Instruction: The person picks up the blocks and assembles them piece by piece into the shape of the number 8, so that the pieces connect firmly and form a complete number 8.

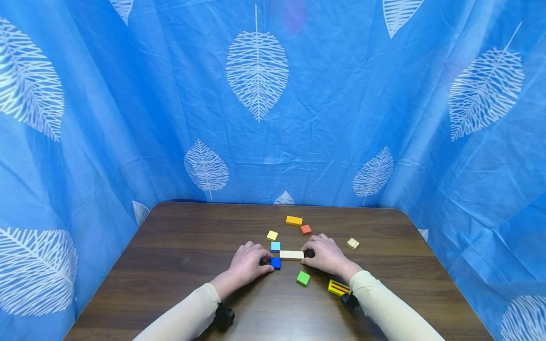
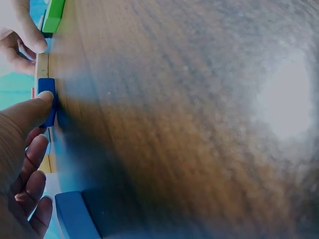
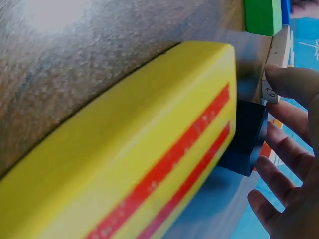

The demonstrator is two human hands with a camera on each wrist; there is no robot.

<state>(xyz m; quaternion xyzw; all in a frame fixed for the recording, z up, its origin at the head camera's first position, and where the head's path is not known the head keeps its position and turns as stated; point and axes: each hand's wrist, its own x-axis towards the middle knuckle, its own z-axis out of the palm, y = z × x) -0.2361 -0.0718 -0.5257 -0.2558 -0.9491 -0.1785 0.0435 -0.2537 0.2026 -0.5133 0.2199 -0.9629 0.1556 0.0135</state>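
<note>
A dark blue block sits by the left end of a long pale wooden block. My left hand pinches the dark blue block, its thumb on the near face in the left wrist view. Thumb and forefinger of my right hand grip the pale block's right end, which bears a printed mark in the right wrist view. Just behind the dark blue block lies a light blue block. Near the right hand's lower fingers stands a dark block, mostly hidden in the head view.
Behind lie a pale yellow block, an orange block and a red block. A green block lies in front; a red-striped yellow block is beside the right wrist. A striped beige block lies further right.
</note>
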